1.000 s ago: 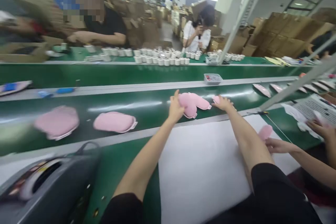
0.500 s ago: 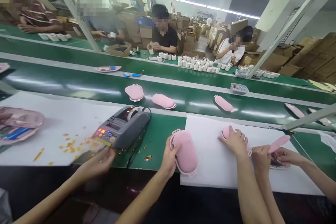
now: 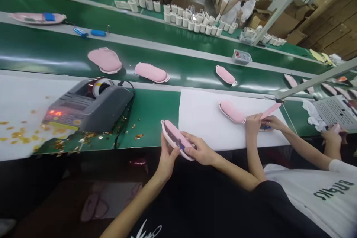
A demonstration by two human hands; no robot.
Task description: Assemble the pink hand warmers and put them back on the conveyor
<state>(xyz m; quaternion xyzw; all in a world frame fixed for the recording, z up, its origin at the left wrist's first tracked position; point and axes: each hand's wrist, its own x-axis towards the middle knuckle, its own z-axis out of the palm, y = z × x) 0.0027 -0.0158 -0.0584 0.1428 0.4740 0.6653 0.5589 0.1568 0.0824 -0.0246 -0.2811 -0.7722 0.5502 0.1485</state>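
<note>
Pink pad held edge-up in both hands at the near rim of the desk.

The pink pad [image 3: 176, 139] was gripped by the left hand [image 3: 166, 157] from below and pinched by the right hand [image 3: 201, 150] on top, both closed on it, just off the white sheet [image 3: 206, 119]. An inspection or turning step was judged in hand (dark underside partly shown); a steady two-handed grip would be called for next. A tape dispenser [image 3: 89, 106] stood to the left, near it.

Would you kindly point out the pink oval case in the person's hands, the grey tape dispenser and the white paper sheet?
pink oval case [image 3: 175, 139], head view, its upper face.
grey tape dispenser [image 3: 92, 106], head view, its top housing.
white paper sheet [image 3: 203, 119], head view, bare middle.
</note>
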